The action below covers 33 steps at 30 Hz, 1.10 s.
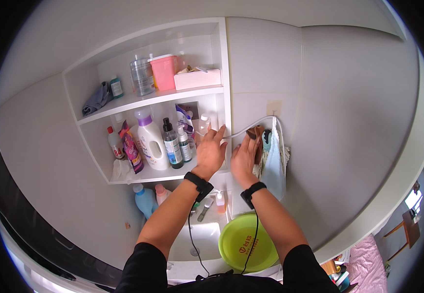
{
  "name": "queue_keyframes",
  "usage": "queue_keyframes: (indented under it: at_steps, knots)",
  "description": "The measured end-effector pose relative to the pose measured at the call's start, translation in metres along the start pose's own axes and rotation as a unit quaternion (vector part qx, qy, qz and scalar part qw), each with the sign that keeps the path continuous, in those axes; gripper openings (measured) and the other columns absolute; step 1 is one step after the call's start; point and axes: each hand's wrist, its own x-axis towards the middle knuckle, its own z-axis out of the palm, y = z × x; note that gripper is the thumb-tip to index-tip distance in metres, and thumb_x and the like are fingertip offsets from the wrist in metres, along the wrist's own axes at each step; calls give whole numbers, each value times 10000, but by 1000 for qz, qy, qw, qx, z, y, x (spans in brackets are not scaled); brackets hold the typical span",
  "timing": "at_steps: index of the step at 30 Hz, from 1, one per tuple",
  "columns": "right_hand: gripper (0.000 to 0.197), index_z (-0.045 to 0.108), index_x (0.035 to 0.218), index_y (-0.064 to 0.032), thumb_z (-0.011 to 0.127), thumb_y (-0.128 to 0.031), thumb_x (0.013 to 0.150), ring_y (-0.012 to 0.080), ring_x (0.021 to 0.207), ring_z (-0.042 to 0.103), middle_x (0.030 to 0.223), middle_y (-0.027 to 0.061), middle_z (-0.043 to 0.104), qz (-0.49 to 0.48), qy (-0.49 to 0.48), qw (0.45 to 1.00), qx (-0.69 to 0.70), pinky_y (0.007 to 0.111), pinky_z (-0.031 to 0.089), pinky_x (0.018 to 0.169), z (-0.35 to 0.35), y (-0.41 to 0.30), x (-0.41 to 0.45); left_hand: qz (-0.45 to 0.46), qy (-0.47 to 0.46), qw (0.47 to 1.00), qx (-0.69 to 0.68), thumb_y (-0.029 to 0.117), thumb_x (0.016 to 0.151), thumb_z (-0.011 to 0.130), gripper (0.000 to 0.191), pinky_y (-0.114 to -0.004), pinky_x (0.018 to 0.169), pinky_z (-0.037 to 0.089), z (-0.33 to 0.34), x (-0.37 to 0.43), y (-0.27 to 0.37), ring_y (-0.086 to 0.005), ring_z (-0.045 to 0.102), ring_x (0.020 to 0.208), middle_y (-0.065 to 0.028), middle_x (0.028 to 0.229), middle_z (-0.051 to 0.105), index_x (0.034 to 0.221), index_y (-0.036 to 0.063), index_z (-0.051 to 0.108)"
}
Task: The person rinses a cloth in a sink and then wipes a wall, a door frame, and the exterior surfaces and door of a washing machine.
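My left hand (210,151) is at the right edge of the middle shelf, its fingers reaching in front of a white cord (250,128). The cord emerges on both sides of those fingers; whether they grip it is hidden. Beside the shelf's side panel, my right hand (244,159) reaches up along the wall, fingertips by a brown item (259,137) that hangs there. Its grip on that item cannot be made out. Right of it hang a light blue cloth (275,164) and a teal item (267,141), below a wall hook (273,112). Both wrists wear black bands.
The white shelf unit (149,99) holds a white detergent bottle (151,146), a black-capped spray bottle (173,146), a pink container (163,71) and a wall socket (190,108). Below are a white sink (208,238), a brush (205,209), a blue bottle (145,199) and a green basin (234,234).
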Motion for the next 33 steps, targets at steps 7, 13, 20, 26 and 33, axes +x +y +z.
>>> queue_keyframes:
  at_steps: [7,13,20,26,33]
  knots:
    - [356,620,1190,24,560,74,843,406,1172,573,1232,221,597,-73,34,996,24,470,488,964,-10,11,-10,-3,-14,1000,-10,138,863,713,545,-451,857,530,-2,1,4,-357,624,1021,-135,1127,617,1386,87,566]
    - [258,668,1164,34,602,2,917,317,883,709,1061,195,704,86,92,959,253,373,551,778,-35,-32,-11,-33,-12,994,-107,169,916,667,405,-467,867,522,-6,10,-1,-397,638,1011,-188,1091,657,1299,43,626]
    - [669,313,1517,65,478,44,869,442,1497,228,1587,286,292,-139,7,980,143,450,202,1233,-19,-72,104,-25,120,977,-175,4,937,567,301,-404,750,529,-46,33,7,-350,652,819,-202,1038,663,1230,-9,633]
    - [674,367,1477,84,551,27,831,414,1507,208,1575,248,327,-171,-66,983,11,507,198,1230,-15,-88,104,138,140,978,-64,-128,755,568,568,-434,966,472,-91,58,1,-395,553,1108,-183,1280,592,1306,9,583]
    - [517,582,1312,34,506,72,802,418,1301,497,1382,248,550,-188,-134,955,184,414,461,1070,-30,-84,132,237,79,968,9,-58,757,572,618,-407,1028,448,-81,94,-9,-368,533,1113,-167,1389,555,1372,-2,544]
